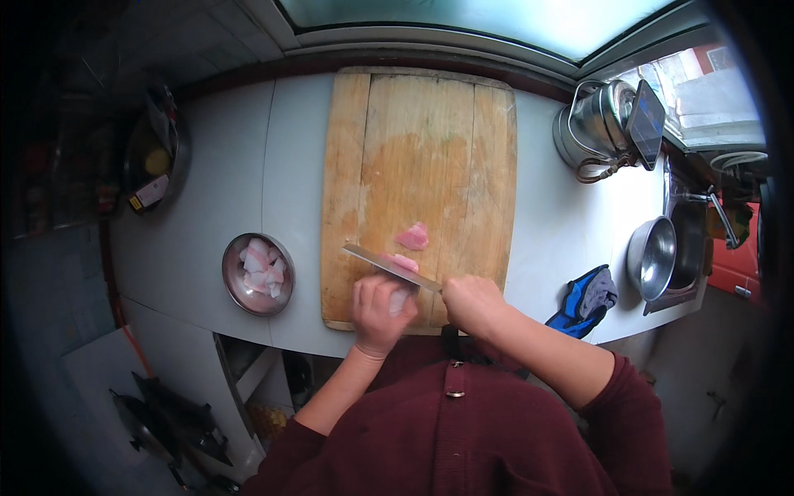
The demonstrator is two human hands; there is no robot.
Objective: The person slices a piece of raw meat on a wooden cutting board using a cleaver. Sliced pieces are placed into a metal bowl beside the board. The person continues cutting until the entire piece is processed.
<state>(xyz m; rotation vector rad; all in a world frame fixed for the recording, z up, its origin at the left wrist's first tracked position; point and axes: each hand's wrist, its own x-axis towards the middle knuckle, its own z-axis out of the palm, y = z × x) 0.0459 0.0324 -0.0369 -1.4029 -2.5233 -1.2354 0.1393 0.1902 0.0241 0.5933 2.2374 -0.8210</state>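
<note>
My right hand [474, 305] is closed round the handle of a kitchen knife [392, 268], whose blade slants up to the left over the wooden cutting board [415, 155]. My left hand [381, 308] presses a pale piece of meat [399, 302] on the board's near part, close beside the blade; the fingers hide much of it. Pink meat [404, 262] shows just beyond the blade. Farther up lies a separate pink piece of meat [413, 236]. To the left of the board, a metal bowl [228, 288] holds several pale, fatty pieces.
At the right are a blue and grey cloth item [583, 304], an empty metal bowl [651, 259] by the sink [685, 232], and a metal pot [598, 121] with a dark flat device [646, 126] against it. A large pan [180, 155] with items stands far left.
</note>
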